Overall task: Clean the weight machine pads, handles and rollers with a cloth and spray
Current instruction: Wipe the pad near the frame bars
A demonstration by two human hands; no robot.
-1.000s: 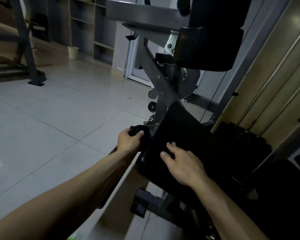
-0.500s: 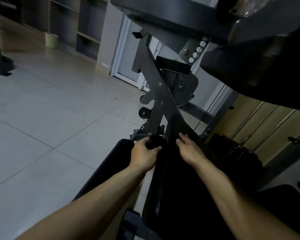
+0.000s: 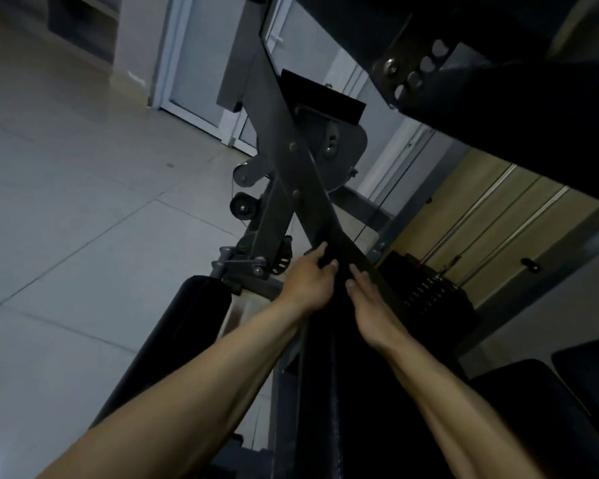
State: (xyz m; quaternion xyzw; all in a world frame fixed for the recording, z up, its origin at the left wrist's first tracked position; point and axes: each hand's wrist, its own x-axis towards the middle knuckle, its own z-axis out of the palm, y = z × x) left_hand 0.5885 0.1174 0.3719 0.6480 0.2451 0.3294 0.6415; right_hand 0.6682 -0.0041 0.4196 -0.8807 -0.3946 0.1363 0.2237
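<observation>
The left hand (image 3: 308, 283) curls its thumb and fingers round a small dark cloth (image 3: 326, 260) at the top end of the long black upholstered pad (image 3: 346, 402), right where the pad meets the crossing grey steel frame bars (image 3: 293, 174). The cloth is so dim against the vinyl that its outline is hard to make out. The right hand (image 3: 372, 307) lies just beside it, fingers straight and flat on the pad, gripping nothing. The step in hand looks like wiping the pad's upper end. It is best done with the flat hand bracing the pad while the cloth is drawn in long overlapping strokes toward the body, then worked into the seam under the frame bar, where sweat and dust probably collect. Fingers should be kept out of the pivot joints and away from the small black pulley wheel (image 3: 242, 209). The black cylindrical foam roller (image 3: 201, 305), left of the pad, looks like a fair next surface. No spray bottle is in view, so the cloth may need wetting elsewhere.
</observation>
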